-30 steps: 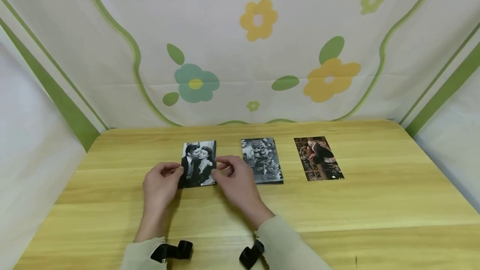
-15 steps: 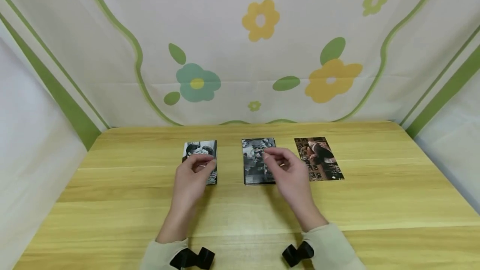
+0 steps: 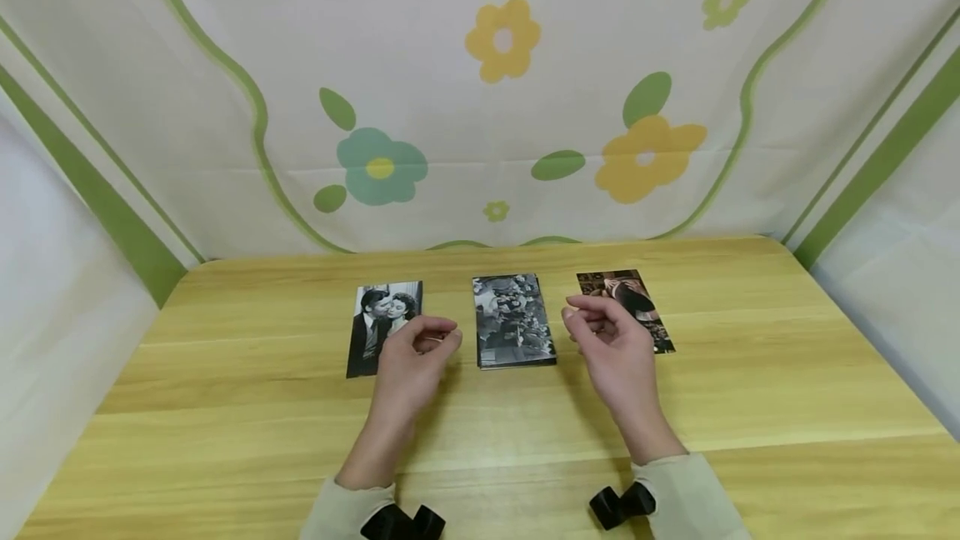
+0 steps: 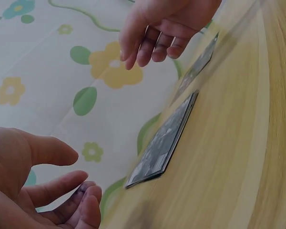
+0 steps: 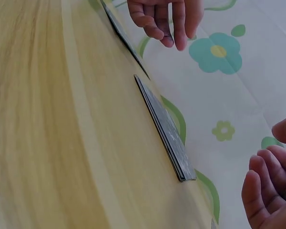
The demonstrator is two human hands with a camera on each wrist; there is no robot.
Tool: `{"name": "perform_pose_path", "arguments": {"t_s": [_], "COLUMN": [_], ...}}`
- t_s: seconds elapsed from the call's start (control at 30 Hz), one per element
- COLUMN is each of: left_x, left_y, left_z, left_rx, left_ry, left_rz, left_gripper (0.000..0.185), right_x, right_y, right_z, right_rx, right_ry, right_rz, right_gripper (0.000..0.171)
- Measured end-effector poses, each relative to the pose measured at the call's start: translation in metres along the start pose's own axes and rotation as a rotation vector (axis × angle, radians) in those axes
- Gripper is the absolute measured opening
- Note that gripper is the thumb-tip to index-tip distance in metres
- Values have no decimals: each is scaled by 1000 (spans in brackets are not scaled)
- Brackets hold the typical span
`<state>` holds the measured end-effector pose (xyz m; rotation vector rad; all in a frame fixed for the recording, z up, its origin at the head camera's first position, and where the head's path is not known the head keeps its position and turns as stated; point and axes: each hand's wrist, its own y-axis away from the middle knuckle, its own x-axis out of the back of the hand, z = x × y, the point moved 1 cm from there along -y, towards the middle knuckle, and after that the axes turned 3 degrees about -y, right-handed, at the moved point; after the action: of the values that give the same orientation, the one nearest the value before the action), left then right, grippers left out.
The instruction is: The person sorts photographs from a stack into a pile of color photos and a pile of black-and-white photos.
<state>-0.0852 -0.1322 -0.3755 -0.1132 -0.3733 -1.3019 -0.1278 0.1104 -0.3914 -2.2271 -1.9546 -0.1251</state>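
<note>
Head view: both hands' loosely curled fingers (image 3: 431, 332) flanking photo stack (image 3: 513, 323)

Three on pale wooden counter (image 3: 225, 407): black-and-white couple photo card (image 3: 378, 325) left, grey photo-card stack (image 3: 512, 321) centre, dark colour photo card (image 3: 637, 300) right.

Left hand (image 3: 415, 354): raised off the surface, palm turned toward 3 o'clock, fingers loosely curled, thumb apart, holding nothing. Forearm runs from 6 o'clock up toward 12; pale sleeve (image 3: 341, 515) with black wrist strap (image 3: 401, 522).

Right hand (image 3: 613, 348): raised likewise, palm facing 9 o'clock, fingers relaxed and slightly bent, empty. Pale sleeve (image 3: 690, 498), black wrist strap (image 3: 621, 504). Hands well apart, palms facing each other.
</note>
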Motion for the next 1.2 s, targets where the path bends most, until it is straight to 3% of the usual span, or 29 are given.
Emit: {"name": "perform_pose_path", "arguments": {"t_s": [0.3, 0.8, 1.2], "left_x": [-10, -41, -54], "left_y": [-2, -2, -7], "left_z": [-5, -20, -29], "left_rx": [-18, -159, -239], "left_ry": [-13, -12, -96], "left_rz": [-3, -15, 101], "left_gripper": [22, 15, 21], "right_x": [-3, -9, -14], "right_y": [-3, -10, -11], "right_z": [7, 27, 28], "right_rx": [-50, -101, -23], "right_ry": [43, 130, 299], "right_rz": [-8, -62, -117], "right_gripper": [29, 32, 43]}}
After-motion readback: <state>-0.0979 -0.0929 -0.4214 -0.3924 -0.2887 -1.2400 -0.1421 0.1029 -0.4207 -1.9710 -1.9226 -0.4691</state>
